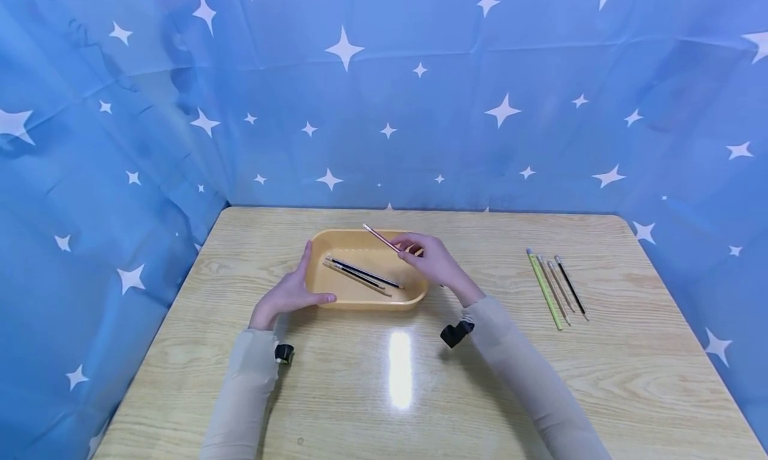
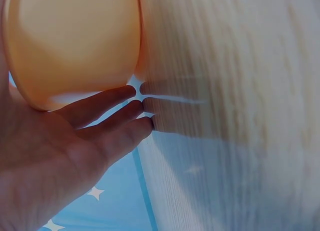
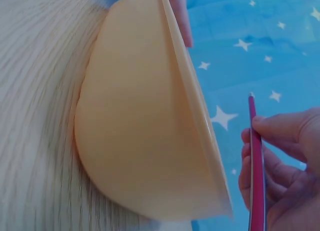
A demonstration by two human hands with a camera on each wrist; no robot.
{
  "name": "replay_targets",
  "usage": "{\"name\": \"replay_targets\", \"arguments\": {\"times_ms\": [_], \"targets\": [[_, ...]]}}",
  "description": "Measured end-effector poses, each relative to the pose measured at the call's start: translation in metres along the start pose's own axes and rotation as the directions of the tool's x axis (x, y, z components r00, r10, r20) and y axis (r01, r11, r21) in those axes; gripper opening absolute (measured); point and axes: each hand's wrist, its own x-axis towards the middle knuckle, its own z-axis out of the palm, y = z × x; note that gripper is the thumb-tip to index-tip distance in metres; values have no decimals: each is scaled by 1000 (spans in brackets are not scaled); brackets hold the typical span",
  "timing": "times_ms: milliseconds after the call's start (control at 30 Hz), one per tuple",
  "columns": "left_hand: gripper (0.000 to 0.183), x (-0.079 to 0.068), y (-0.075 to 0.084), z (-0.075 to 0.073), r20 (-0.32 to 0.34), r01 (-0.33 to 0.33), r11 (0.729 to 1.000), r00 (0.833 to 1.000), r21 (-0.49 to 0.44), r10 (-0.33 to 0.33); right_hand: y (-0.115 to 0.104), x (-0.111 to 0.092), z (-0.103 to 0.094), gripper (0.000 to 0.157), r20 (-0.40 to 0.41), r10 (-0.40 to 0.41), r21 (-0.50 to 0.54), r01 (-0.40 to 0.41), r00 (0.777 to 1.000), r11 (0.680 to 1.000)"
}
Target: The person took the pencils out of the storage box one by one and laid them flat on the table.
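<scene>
Currently: right hand (image 1: 429, 257) pinching pink pencil (image 1: 381, 238) above yellow-orange tray (image 1: 354, 305), far side.
Left hand (image 1: 294, 291) spread against its left end; dark pencils (image 1: 366, 273) inside, loose pencils (image 1: 544, 289) right on tabletop (image 1: 336, 367).

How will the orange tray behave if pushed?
The orange tray probably slides rather than tips: it sits low and broad on the table. Its thin-looking walls suggest it's light for its size. The slim pencils loose inside may shift or roll.

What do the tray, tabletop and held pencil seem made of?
Tray: probably plastic, smooth with a soft sheen, given its thin, rounded walls.
Tabletop: glossy wood or wood-look laminate; it shows grain and a bright reflection.
Pencil: perhaps painted wood, from its slim shape and pinkish-red coating.
</scene>
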Motion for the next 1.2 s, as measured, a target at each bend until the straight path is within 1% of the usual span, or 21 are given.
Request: {"name": "replay_targets", "arguments": {"times_ms": [467, 800, 833, 1033, 1067, 1200], "targets": [[129, -2, -1, -1, -5, 3, 999, 1000, 33, -3, 16, -17, -17, 25, -56, 68, 14, -67, 996, 998], [129, -1, -1, 0, -5, 0, 999, 1000, 44, 0, 34, -31, -28, 25, -101, 94, 26, -92, 990, 995], [128, -2, -2, 0, -6, -2, 999, 1000, 43, 2, 32, -33, -30, 25, -100, 99, 34, -96, 990, 995], [127, -2, -3, 1, -11, -23, 999, 1000, 25, 23, 45, -45, -38, 28, -104, 117, 59, -112, 988, 992], [128, -2, -3, 1, -12, -23, 999, 1000, 25, 23, 51, -47, -39, 28, -109, 119, 59, -113, 987, 992], [128, 0, -4, 2, -12, -19, 999, 1000, 29, 19, 62, -56, -44, 28, -133, 129, 75, -120, 983, 990]]}}
